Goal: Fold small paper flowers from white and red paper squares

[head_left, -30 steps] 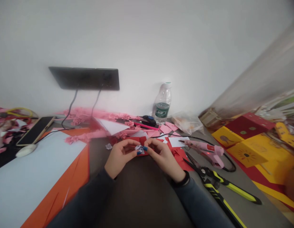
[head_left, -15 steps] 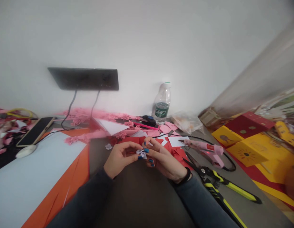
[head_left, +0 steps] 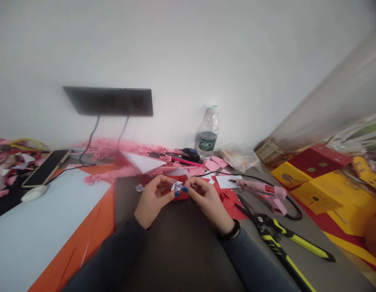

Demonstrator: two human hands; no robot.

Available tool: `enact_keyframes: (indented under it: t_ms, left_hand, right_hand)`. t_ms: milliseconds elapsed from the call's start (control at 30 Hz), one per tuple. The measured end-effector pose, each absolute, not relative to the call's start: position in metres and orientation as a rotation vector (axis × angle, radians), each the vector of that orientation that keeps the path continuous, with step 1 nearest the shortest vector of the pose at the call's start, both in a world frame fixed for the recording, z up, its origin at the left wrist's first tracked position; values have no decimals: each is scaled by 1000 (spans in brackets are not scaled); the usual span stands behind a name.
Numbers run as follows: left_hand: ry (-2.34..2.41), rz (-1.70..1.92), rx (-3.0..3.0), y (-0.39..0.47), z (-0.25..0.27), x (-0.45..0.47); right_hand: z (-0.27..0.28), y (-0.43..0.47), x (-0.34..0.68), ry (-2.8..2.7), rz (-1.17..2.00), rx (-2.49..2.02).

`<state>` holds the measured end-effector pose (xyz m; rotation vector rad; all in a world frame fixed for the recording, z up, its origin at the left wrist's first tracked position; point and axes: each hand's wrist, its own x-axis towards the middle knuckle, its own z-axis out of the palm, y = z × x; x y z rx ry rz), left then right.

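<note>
folded white paper was at the middle of the tabletop, pinched between two bare hands. at far left, a phone lay beside a rounded white object, next to a large pale sheet over orange paper. the left hand had thumb and fingers closed on the paper's left side; the right hand had thumb and forefinger nearly together at its right edge. a bottle stood behind. farther right lay a pink glue gun, then shears and a yellow box.
</note>
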<state>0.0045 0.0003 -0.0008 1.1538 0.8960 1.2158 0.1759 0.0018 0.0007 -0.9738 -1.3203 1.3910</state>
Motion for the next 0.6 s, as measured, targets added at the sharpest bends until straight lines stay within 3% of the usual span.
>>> enact_keyframes:
  t_ms: [433, 600]
  left_hand:
    - [659, 1109, 858, -4, 4, 8]
    - [656, 1118, 825, -3, 4, 7]
  right_hand:
    - [-2, -1, 173, -915, 1903, -712]
    - [-2, 0, 172, -1060, 1745, -736]
